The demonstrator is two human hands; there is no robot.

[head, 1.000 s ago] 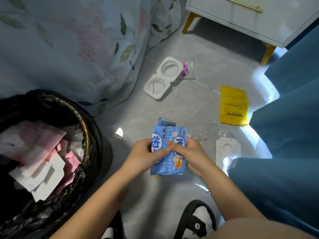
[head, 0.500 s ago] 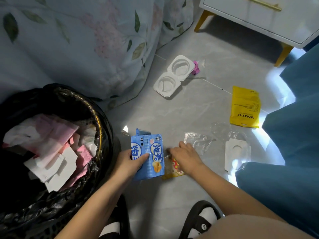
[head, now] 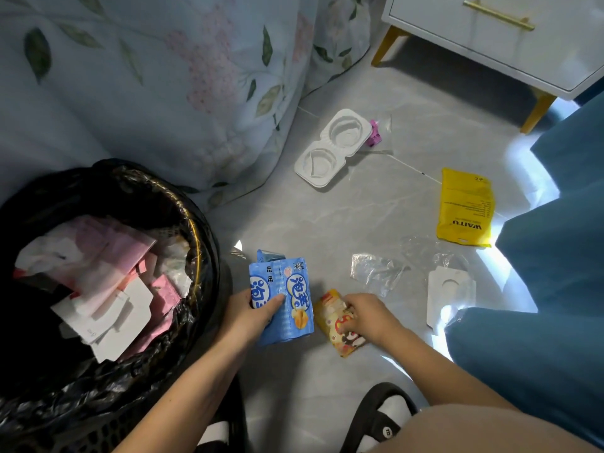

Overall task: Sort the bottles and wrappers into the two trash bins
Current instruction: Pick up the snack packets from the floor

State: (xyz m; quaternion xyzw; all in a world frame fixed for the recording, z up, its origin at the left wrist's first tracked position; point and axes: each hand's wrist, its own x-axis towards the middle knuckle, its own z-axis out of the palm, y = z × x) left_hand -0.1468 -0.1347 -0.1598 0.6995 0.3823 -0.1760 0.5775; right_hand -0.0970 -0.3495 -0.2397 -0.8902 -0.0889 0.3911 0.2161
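The blue snack wrapper (head: 281,299) is now gripped by the left hand (head: 251,317) alone, near the black-lined trash bin (head: 196,223). The right hand (head: 371,313) has let go and pinches a yellow wrapper (head: 330,310) on the floor (head: 376,207), so both look bound for the bin together.

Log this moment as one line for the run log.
left hand holds blue wrapper | right hand picking up yellow wrapper from floor | bin at left, part full

Bin (head: 202,230) left; snack wrapper (head: 287,299) beside it; tray (head: 330,148) behind.
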